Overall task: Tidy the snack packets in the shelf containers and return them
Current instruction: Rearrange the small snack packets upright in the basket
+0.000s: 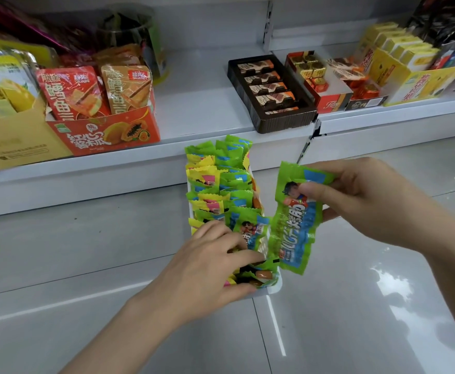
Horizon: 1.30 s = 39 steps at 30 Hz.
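A narrow white container [274,287] stands on the grey floor tiles below the shelf, packed with several green and yellow snack packets [218,182] standing in rows. My left hand [210,263] lies over the near end of the container, fingers curled onto the front packets there. My right hand [355,195] pinches a long green and blue snack packet [293,225] by its top, and the packet hangs just right of the container.
The white shelf [202,103] has a bare gap straight behind the container. An orange papaya snack box [102,130] stands to the left of the gap. A dark brown chocolate tray [272,93] and yellow boxes [409,66] stand to the right.
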Each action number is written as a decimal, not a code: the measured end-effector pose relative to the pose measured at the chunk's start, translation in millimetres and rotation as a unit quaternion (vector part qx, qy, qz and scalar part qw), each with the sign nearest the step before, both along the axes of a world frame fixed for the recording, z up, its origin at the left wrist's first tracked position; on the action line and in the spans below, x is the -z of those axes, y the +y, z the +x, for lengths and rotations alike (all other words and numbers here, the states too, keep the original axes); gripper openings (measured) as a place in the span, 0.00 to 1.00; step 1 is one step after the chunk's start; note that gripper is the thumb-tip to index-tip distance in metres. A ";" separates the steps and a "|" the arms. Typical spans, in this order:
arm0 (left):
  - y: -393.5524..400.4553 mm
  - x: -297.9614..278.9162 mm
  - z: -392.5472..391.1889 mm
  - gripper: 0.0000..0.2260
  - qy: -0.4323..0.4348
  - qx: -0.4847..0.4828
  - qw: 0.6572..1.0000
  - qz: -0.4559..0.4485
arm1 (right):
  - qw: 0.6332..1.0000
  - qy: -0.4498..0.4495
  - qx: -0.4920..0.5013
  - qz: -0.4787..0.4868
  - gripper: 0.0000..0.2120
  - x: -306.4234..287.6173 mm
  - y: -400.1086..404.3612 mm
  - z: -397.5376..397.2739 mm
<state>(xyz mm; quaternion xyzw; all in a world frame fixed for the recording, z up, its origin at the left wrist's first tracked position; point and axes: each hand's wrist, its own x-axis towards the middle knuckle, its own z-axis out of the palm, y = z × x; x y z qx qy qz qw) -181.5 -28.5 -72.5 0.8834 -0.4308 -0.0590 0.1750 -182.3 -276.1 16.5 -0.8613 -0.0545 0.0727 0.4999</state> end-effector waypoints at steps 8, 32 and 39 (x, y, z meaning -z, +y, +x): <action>0.9 2.0 -1.1 0.20 -0.002 -0.003 1.000 -0.024 | 1.000 0.000 0.015 0.028 0.12 47.9 26.8 7.5; 4.4 7.8 -3.7 0.19 0.029 -0.031 0.996 -0.076 | 0.989 -0.004 0.014 -0.149 0.03 92.3 30.3 1.6; 2.9 10.0 -0.2 0.17 0.016 -0.017 0.996 -0.085 | 0.992 0.083 -0.057 -0.080 0.04 77.6 4.9 3.8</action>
